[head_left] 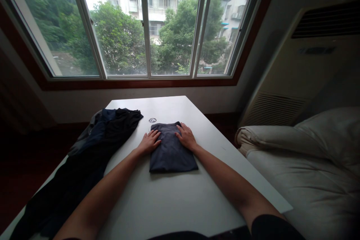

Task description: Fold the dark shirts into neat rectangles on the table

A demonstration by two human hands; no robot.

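A dark grey-blue garment (171, 153), folded into a flat near-rectangle, lies on the white table (168, 198). My left hand (149, 142) rests on its left edge near the far end, with the fingers stretched out over the cloth. On the far right edge lies my right hand (185, 136), fingers spread and flat. Both palms face down and neither hand grips anything. What kind of garment it is, I cannot tell from the folded shape.
A long heap of dark clothes (92, 157) covers the table's left side. A small round mark (152, 120) shows beyond the garment. At the right stands a pale sofa (303, 157), with a floor-standing air conditioner (298, 67) behind it. A wide window (149, 78) lies ahead.
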